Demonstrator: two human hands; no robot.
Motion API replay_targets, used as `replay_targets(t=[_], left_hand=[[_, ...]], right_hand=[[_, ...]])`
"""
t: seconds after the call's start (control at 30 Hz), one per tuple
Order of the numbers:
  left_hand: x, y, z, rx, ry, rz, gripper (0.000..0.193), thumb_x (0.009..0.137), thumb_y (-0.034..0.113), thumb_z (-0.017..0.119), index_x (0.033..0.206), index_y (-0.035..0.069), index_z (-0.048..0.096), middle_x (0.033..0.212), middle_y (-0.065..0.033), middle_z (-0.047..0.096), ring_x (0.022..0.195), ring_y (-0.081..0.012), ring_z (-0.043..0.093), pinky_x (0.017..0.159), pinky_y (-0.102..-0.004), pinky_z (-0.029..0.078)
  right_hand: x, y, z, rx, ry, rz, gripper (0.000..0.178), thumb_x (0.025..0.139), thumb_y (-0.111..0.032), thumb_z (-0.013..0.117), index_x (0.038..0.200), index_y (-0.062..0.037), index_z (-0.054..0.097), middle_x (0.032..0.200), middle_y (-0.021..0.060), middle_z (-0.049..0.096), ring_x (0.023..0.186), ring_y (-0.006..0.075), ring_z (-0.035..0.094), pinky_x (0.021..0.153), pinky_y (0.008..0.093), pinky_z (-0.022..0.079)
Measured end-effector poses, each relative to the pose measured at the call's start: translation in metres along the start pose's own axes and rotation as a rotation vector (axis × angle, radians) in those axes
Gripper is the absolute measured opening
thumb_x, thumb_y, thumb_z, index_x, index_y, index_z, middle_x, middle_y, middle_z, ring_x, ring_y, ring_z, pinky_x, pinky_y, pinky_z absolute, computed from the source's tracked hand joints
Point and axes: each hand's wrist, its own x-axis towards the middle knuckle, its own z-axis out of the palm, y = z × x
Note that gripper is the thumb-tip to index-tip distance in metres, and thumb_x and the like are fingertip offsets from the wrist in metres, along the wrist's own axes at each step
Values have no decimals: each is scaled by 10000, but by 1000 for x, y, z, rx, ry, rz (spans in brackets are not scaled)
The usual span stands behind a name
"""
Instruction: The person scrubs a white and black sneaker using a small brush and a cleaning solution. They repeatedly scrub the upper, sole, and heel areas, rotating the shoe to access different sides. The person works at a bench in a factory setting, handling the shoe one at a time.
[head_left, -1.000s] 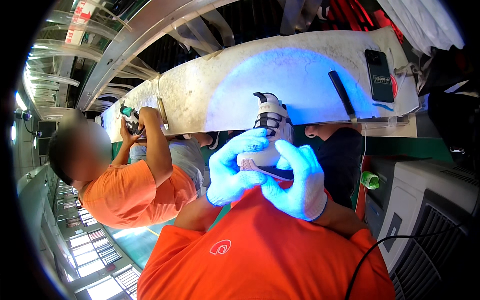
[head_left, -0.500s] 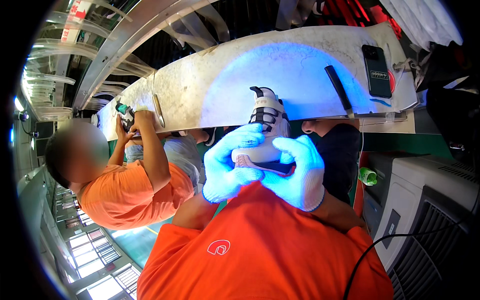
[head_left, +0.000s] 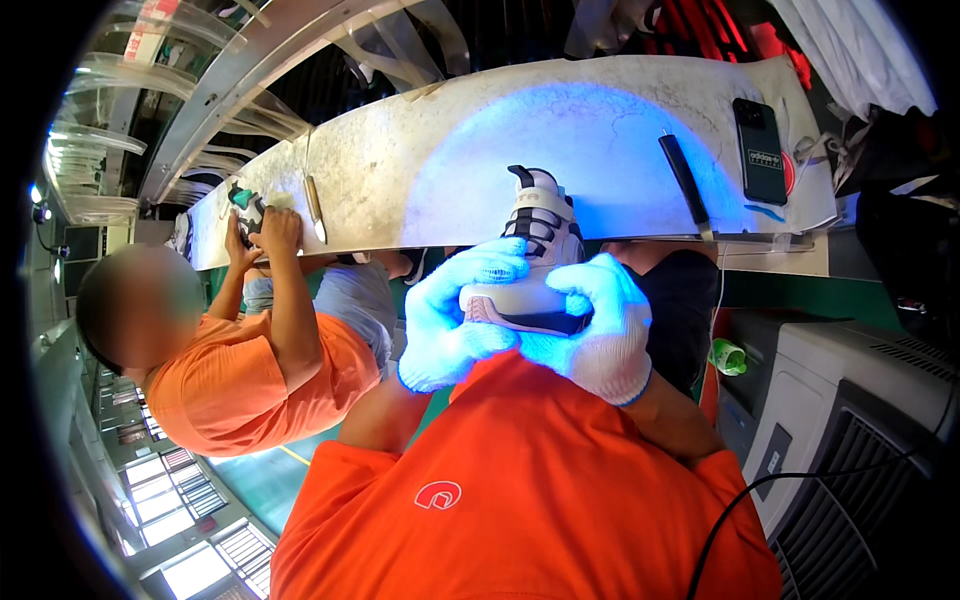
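Observation:
A white sneaker (head_left: 530, 290) with black laces and trim is between my two gloved hands at the near edge of the worktable (head_left: 370, 160). Its toe points toward me, and the heel with a black pull loop is at the far end. My left hand (head_left: 455, 310), in a white knit glove lit blue, is wrapped round the left side of the toe. On the other side my right hand (head_left: 600, 325), gloved alike, grips the toe's right side and sole edge. Fingers under the shoe are partly hidden.
At the right of the table lie a black-handled tool (head_left: 685, 185) and a dark phone (head_left: 760, 150). Another knife-like tool (head_left: 315, 208) lies further left. A person in orange (head_left: 265, 370) sits at my left, handling another shoe (head_left: 245, 210). A grey machine (head_left: 840, 390) stands at right.
The sneaker's toe has tipped down a little, so less of its sole shows. Both hands keep their grip on it. The person at left has shifted slightly.

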Motion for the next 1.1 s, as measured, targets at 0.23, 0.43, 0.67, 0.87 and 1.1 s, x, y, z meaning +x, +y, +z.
replay_targets(t=[0.23, 0.43, 0.67, 0.87, 1.1], left_hand=[[0, -2, -1, -83, 3, 25, 663, 797, 278, 1006, 1313, -48, 744, 1412, -225, 733, 1472, -396, 610, 1235, -528, 469], [-3, 21, -2, -105, 12, -174, 729, 813, 258, 996, 1407, -43, 699, 1556, -204, 650, 1529, -328, 548, 1277, -479, 420], [6, 37, -3, -254, 68, -354, 590, 807, 194, 959, 1309, -34, 748, 1502, -216, 685, 1563, -378, 503, 1307, -533, 385], [14, 56, 9, -289, 81, -437, 542, 823, 45, 940, 1319, -65, 753, 1486, -175, 684, 1443, -294, 614, 1222, -441, 489], [28, 74, -5, -214, 13, -651, 564, 817, 31, 943, 1337, -67, 749, 1434, -165, 716, 1258, -250, 729, 1120, -397, 577]], right_hand=[[7, 3, 7, 22, 13, -32, 578, 676, -271, 1076, 1063, -86, 689, 849, 42, 632, 652, 161, 588, 578, 306, 515], [3, 1, 14, 0, -67, 37, 609, 673, -298, 1086, 1072, -91, 674, 844, 59, 621, 644, 202, 608, 588, 332, 527], [4, 2, 23, 25, 3, -71, 617, 723, -326, 1070, 1099, -87, 644, 879, 67, 666, 758, 258, 692, 636, 364, 571], [5, 1, 13, 39, -32, -8, 536, 739, -290, 1056, 1055, -89, 673, 892, 71, 660, 753, 269, 677, 622, 380, 556], [7, 3, 21, 76, -29, 1, 538, 738, -313, 1038, 1072, -111, 667, 930, 85, 653, 830, 306, 690, 697, 434, 575]])
